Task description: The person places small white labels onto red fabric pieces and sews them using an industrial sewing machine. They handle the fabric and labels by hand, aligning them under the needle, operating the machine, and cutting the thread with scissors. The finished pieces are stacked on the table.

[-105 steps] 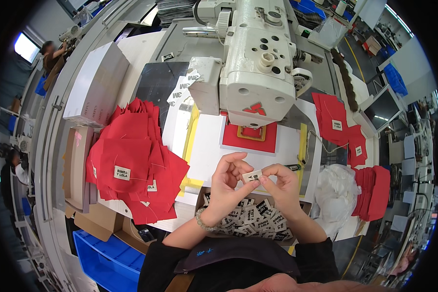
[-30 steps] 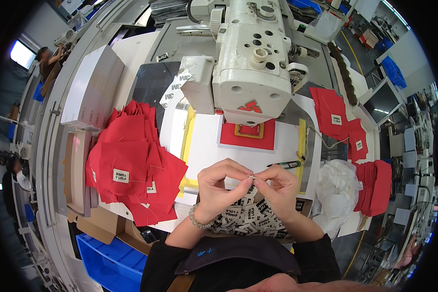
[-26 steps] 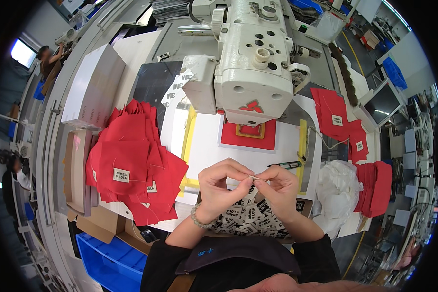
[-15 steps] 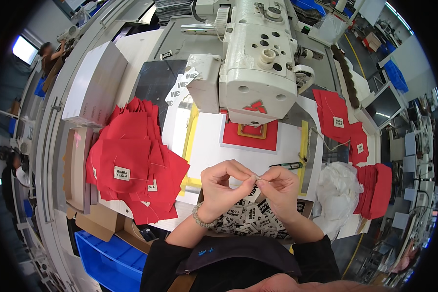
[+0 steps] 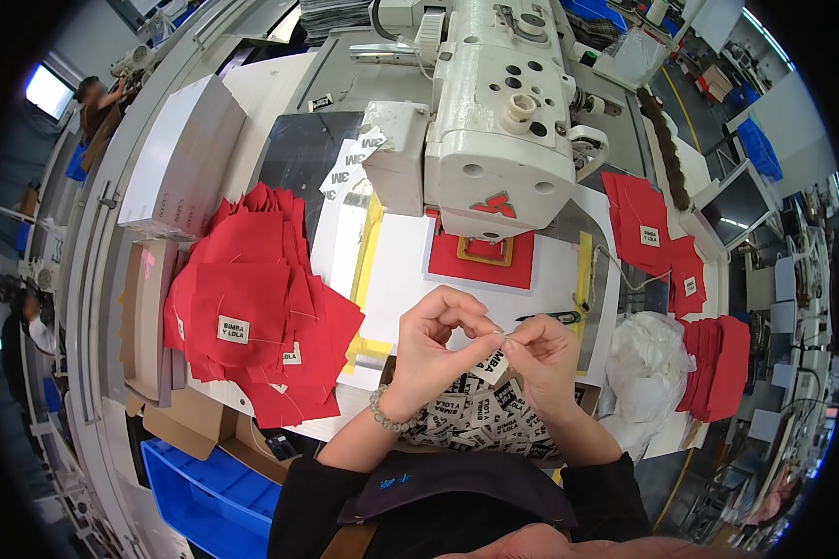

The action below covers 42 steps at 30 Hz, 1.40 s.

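Between the fingertips of both hands I hold a cream woven label (image 5: 490, 367) with black print. My left hand (image 5: 435, 350), with a bead bracelet at its wrist, pinches it from the left; my right hand (image 5: 543, 361) pinches it from the right. Just beneath them, many loose labels (image 5: 480, 416) fill a box close to my body. Beyond my hands, a red fabric piece (image 5: 519, 273) lies under the yellow frame (image 5: 485, 250) of a white sewing machine (image 5: 497, 154).
Red pieces with labels sewn on are heaped (image 5: 252, 303) at the left, beside a white carton (image 5: 182, 158). At the right are a crumpled white bag (image 5: 645, 373) and stacked red fabric (image 5: 718, 368). A thread snipper (image 5: 555, 318) lies behind my right hand. A blue bin (image 5: 210, 494) stands lower left.
Both hands have shifted slightly to the right, still pinching together. More of the held label's printed face shows below the fingertips now.
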Available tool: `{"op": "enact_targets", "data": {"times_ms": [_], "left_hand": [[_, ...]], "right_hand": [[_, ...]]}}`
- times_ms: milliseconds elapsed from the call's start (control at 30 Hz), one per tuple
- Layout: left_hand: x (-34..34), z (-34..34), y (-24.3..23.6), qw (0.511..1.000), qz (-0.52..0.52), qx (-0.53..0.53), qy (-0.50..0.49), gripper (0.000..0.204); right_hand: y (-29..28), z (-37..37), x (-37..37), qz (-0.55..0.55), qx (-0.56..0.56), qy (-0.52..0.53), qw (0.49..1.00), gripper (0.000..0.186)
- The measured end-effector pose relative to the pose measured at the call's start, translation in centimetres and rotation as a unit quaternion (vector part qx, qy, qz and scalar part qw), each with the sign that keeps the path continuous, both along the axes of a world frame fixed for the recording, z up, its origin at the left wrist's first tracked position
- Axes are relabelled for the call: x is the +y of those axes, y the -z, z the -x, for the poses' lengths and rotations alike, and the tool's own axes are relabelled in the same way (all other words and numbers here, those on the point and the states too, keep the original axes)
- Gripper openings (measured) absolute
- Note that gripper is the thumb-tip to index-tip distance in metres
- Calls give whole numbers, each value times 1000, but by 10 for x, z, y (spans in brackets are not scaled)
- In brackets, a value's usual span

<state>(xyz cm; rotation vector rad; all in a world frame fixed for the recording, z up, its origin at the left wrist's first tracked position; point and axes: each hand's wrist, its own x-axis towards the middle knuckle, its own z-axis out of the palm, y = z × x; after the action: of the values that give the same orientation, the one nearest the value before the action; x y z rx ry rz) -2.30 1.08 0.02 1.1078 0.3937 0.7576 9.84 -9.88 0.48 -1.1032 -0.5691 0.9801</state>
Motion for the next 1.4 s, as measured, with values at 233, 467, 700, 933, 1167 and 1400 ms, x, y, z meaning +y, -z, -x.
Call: {"op": "enact_targets", "data": {"times_ms": [233, 467, 700, 933, 1167, 1400], "left_hand": [[-1, -2, 2, 999, -47, 5, -21, 29], [-4, -5, -4, 998, -52, -23, -25, 36], [-8, -7, 7, 998, -49, -24, -42, 39], [3, -1, -2, 984, -161, 71, 4, 71], [12, -1, -14, 967, -212, 126, 67, 64], [8, -3, -8, 988, -139, 63, 15, 43]], "right_hand": [[1, -1, -1, 2, -6, -11, 1000, 8], [-3, -5, 0, 20, -6, -36, 999, 9], [-2, -7, 1, 36, -7, -44, 998, 10], [2, -13, -2, 42, 16, -52, 998, 10], [4, -18, -4, 58, 16, -67, 996, 10], [2, -17, -1, 52, -17, -69, 996, 13]]}}
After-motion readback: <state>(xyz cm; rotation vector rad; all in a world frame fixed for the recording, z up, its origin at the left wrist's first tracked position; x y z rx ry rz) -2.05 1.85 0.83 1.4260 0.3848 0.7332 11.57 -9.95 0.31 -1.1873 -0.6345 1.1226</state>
